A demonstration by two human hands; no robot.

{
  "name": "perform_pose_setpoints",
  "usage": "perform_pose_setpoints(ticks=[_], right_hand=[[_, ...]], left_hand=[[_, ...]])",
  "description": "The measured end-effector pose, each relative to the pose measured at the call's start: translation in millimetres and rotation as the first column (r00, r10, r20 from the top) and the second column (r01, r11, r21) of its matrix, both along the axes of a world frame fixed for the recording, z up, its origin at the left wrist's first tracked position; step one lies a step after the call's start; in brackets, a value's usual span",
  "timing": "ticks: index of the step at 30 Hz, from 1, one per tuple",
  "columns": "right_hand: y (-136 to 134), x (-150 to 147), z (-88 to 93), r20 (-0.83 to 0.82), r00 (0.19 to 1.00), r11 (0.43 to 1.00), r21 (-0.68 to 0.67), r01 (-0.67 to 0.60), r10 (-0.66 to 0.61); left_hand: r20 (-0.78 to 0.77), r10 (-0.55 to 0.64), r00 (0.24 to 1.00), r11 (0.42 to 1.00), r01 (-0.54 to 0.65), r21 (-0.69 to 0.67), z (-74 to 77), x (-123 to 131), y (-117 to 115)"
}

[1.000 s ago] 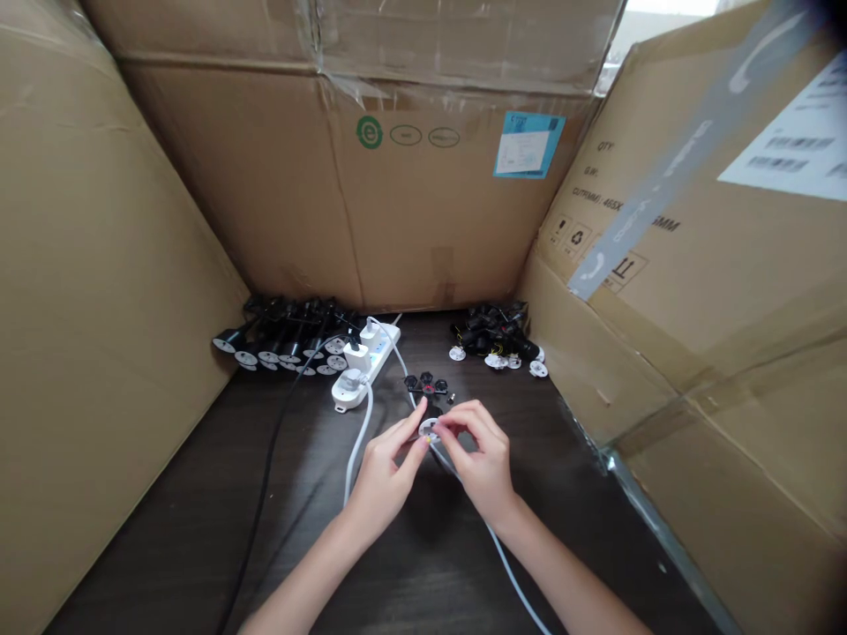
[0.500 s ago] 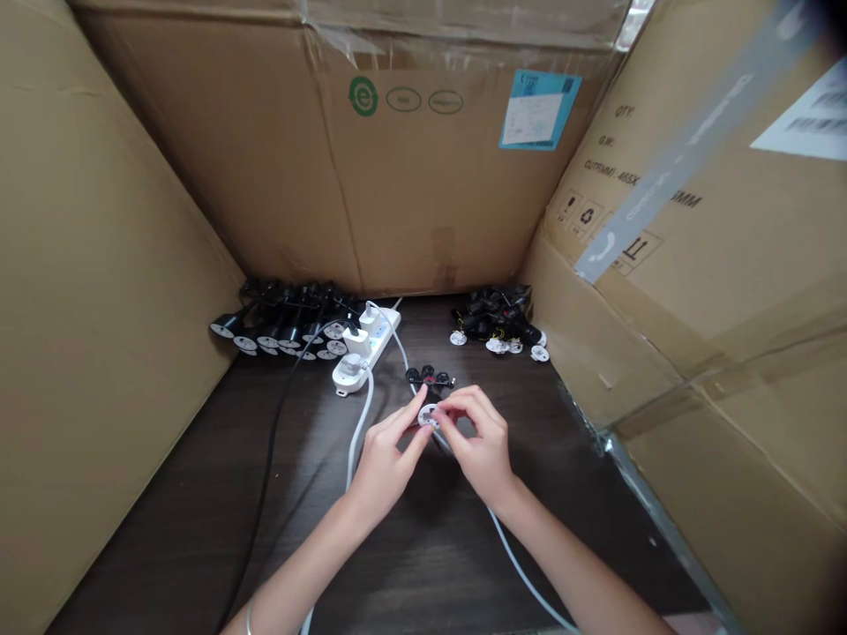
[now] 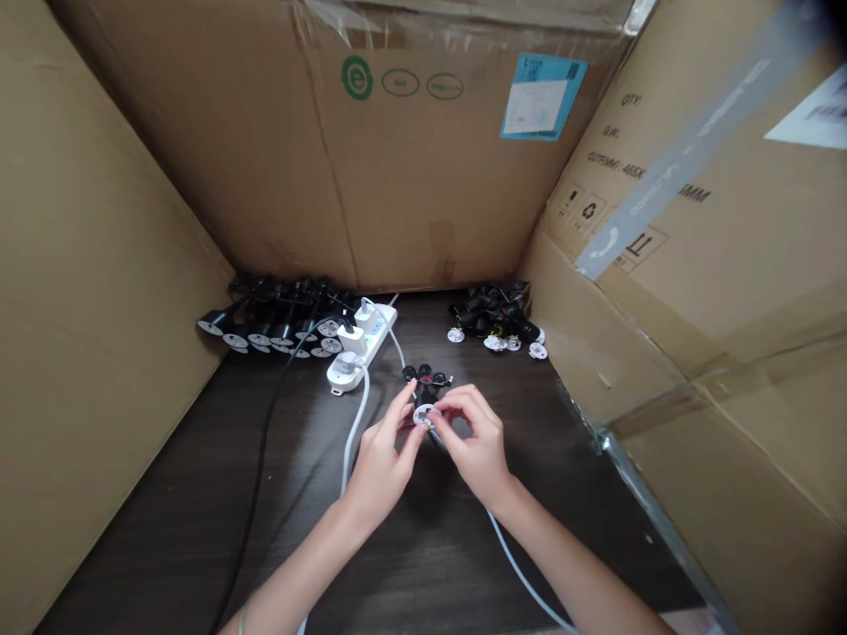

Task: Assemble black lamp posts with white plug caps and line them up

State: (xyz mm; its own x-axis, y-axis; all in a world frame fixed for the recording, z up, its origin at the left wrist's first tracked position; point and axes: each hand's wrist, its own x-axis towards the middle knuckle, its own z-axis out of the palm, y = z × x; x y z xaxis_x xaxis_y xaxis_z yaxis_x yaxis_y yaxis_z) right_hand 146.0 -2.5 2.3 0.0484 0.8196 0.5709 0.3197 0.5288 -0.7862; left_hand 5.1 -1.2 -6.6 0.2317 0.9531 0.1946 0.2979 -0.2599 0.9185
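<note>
Two bare hands meet just beyond the middle of the surface (image 3: 423,564), and from my end I judge the step in hand to be close fitting work on a white disc (image 3: 423,416) at the near end of a black piece (image 3: 426,397). The piece lies between the hands, its three dark hexagonal heads (image 3: 424,370) toward the surface's far edge. Whether it rests on the surface or is lifted off it, I cannot tell.

I have the left hand (image 3: 382,451) clamped on the piece, index finger along its left side and thumb at the disc's lower rim. The right hand (image 3: 477,448) brings thumb and index fingertips close together at the disc's right side; whether they pinch something small there, I cannot tell.

As I read it, the next move calls for a steady left grip, the disc face kept toward me, and small, light motions from the right fingertips.

Toward the surface's far left corner, a row of black pieces with white discs (image 3: 281,322) lies beside a white power strip (image 3: 368,347). Near the far right corner sits a looser heap (image 3: 493,317), some discs lying flat, with yellow wires showing. A black cable (image 3: 260,459) runs down to the near edge, left of the arms.
</note>
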Motion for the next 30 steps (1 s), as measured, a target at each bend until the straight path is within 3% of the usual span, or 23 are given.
perform_pose_setpoints(ticks=[6, 16, 30], right_hand=[[1.8, 0.3, -4.7, -0.062, 0.998, 0.994, -0.108, -0.017, 0.010], [3.7, 2.0, -5.3, -0.012, 0.999, 0.994, -0.108, -0.034, 0.032], [4.8, 4.2, -0.9, -0.089, 0.991, 0.982, -0.153, -0.112, 0.100]], left_hand=[[0.195, 0.012, 0.981, 0.988, 0.018, -0.154, 7.2, 2.4, -0.7], [0.160, 0.037, 0.986, 0.993, -0.019, -0.115, 4.9, 2.1, -0.8], [0.157, 0.020, 0.987, 0.992, 0.000, -0.128, 7.2, 1.2, 0.6]])
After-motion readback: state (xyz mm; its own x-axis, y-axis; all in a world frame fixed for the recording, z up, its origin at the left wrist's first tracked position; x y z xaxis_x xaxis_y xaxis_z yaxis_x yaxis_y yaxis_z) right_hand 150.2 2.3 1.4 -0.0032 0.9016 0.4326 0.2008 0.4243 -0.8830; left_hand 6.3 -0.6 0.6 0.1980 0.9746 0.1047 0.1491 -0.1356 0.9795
